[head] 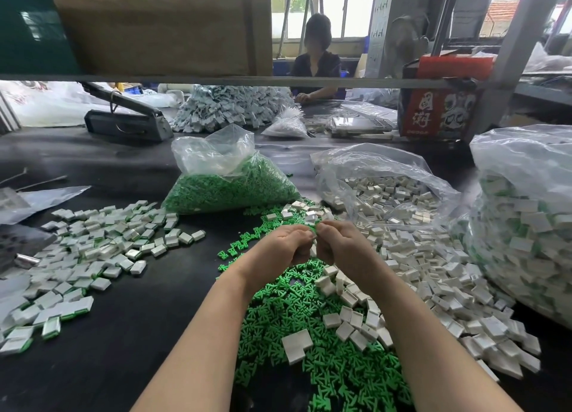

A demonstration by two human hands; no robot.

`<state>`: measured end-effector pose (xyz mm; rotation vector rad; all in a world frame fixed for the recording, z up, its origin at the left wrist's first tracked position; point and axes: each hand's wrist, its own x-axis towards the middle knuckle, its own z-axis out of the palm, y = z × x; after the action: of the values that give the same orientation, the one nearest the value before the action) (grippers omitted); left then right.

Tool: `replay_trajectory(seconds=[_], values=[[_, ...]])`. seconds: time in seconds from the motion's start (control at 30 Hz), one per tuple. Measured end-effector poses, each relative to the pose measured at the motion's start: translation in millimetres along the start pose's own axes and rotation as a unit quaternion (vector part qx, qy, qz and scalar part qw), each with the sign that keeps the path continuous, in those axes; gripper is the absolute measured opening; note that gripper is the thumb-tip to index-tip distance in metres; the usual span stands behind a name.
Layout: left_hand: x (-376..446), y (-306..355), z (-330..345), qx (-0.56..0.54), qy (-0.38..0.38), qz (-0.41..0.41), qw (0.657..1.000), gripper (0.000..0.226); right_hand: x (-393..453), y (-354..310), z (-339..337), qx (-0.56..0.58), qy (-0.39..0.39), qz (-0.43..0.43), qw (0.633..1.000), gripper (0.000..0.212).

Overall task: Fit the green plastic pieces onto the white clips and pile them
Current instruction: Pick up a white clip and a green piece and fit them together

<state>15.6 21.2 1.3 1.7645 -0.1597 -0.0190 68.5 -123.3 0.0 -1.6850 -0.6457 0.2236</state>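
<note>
My left hand [283, 246] and my right hand [339, 246] meet fingertip to fingertip above the black table [130, 325]. Together they pinch one small green piece [315, 229], and a sliver of white shows between the fingers. Whether a white clip is held there I cannot tell. Under my forearms lies a heap of loose green pieces [309, 334]. Loose white clips [433, 275] spread to the right of it. At the left lies a pile of fitted clips [93, 250], white with green edges.
A clear bag of green pieces [229, 185] and an open bag of white clips [390, 194] sit behind my hands. A big bag of fitted clips [526, 241] stands at right. Across the table a person [315, 61] sits behind another pile [229, 108].
</note>
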Motion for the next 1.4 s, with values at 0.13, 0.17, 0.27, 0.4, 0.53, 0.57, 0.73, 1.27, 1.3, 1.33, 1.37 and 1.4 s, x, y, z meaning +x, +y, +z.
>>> replay_trajectory(seconds=[0.13, 0.17, 0.27, 0.4, 0.53, 0.57, 0.73, 1.27, 1.3, 1.33, 1.37, 1.4], values=[[2, -1, -1, -0.009, -0.005, 0.008, 1.0, 0.023, 0, 0, -2, -0.004, -0.005, 0.001, 1.0, 0.041], [3, -1, -1, -0.008, -0.005, 0.007, 1.0, 0.022, 0, 0, -2, -0.008, -0.006, -0.001, 1.0, 0.041], [3, -1, 1, -0.002, -0.003, 0.009, 1.0, 0.019, 0, 0, -5, -0.016, -0.01, -0.005, 1.0, 0.04], [1, -1, 0, 0.012, -0.006, 0.017, 1.0, 0.018, -1, -1, -7, -0.046, -0.012, -0.019, 0.999, 0.04], [2, -1, 3, -0.01, -0.002, 0.017, 1.0, 0.017, -3, -2, -7, -0.053, 0.0, -0.036, 0.998, 0.039], [2, -2, 4, -0.022, 0.001, 0.019, 1.0, 0.017, -2, -1, -6, -0.052, 0.011, -0.038, 0.998, 0.039], [2, -6, 4, -0.012, 0.018, 0.019, 1.0, 0.027, 0, 3, 1, -0.086, 0.027, -0.039, 0.995, 0.038], [9, -17, -2, 0.09, 0.004, 0.007, 0.996, 0.028, 1, 9, 10, -0.231, -0.003, -0.062, 0.971, 0.049], [9, -19, -2, 0.099, 0.002, 0.004, 0.995, 0.028, 0, 10, 10, -0.247, -0.003, -0.059, 0.967, 0.049], [9, -20, -1, 0.103, -0.003, 0.0, 0.995, 0.028, 0, 11, 11, -0.255, -0.002, -0.053, 0.965, 0.05], [9, -20, 0, 0.104, -0.007, -0.006, 0.995, 0.029, -1, 12, 11, -0.255, 0.0, -0.047, 0.966, 0.05], [9, -20, 2, 0.103, -0.007, -0.01, 0.995, 0.03, -2, 12, 11, -0.248, 0.002, -0.041, 0.968, 0.05]])
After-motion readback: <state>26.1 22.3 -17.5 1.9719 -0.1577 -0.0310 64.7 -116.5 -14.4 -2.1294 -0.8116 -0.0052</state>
